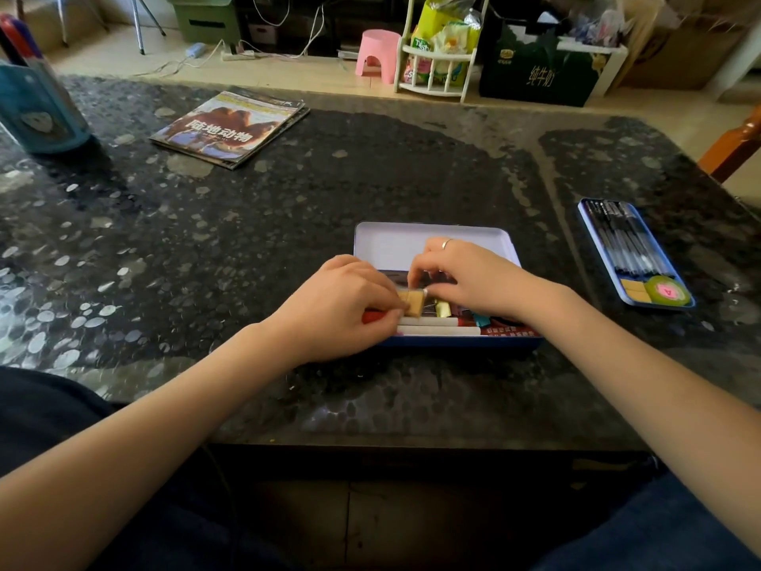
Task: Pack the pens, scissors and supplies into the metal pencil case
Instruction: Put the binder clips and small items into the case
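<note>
The open metal pencil case (436, 241) lies at the table's middle, its white lid tilted back. Inside its blue base I see white pens (440, 330), coloured binder clips (444, 309) and a red-handled item (372, 316) poking out at the left. My left hand (337, 307) pinches a gold binder clip (413, 302) at the case's left end. My right hand (473, 278) reaches into the case beside it, fingertips touching the same clip; what else it holds is hidden. A separate blue tray (636, 257) at the right holds several black pens, yellow pads and a round tape.
A magazine (230, 127) lies at the far left of the dark glass table (288, 224). A blue pen holder (39, 105) stands at the far left edge. A pink stool (379, 53), rack and boxes are on the floor beyond.
</note>
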The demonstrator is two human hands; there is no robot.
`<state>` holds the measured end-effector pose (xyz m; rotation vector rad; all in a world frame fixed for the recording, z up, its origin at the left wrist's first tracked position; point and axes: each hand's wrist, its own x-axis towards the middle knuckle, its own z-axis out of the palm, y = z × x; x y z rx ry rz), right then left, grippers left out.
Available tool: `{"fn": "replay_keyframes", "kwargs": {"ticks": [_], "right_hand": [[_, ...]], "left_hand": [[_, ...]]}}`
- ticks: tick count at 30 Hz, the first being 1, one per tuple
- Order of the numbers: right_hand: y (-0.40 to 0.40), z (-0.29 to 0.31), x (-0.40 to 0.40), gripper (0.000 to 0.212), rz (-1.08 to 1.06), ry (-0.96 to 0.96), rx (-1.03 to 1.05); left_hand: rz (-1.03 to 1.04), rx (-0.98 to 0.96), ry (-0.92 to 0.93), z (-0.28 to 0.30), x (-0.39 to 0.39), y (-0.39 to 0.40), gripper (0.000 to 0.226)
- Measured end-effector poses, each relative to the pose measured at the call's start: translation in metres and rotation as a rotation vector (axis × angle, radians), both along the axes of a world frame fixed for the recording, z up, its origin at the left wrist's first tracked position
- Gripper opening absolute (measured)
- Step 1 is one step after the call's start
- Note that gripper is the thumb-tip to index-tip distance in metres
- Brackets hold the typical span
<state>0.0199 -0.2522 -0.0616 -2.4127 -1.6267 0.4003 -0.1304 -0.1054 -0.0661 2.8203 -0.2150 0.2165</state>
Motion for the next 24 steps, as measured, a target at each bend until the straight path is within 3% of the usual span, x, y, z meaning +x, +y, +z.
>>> {"fn": "replay_keyframes", "kwargs": {"ticks": [2,8,11,16,20,24], "right_hand": [[-0.002,-0.002,0.001,0.007,-0.032,-0.006,0.043],[-0.009,-0.005,0.004,0.004,-0.16,0.091,0.152],[-0.01,-0.006,0.002,0.009,-0.171,0.137,0.196],[-0.016,-0.001,-0.002,0.026,-0.09,0.027,0.135],[-0.024,0.004,-0.009,0.025,-0.114,0.103,0.191],[-0.036,0.011,-0.008,0.033,-0.162,0.027,0.18]], "left_hand": [[-0.01,-0.004,0.026,0.0,0.0,0.001,0.045],[-0.036,0.222,0.101,-0.001,0.001,-0.002,0.059],[-0.025,0.199,0.102,-0.002,0.001,-0.001,0.063],[-0.062,0.167,0.046,-0.008,0.0,-0.005,0.06],[-0.076,0.184,0.125,-0.013,0.002,-0.011,0.07],[-0.039,0.227,0.149,-0.012,0.004,-0.013,0.061]]}}
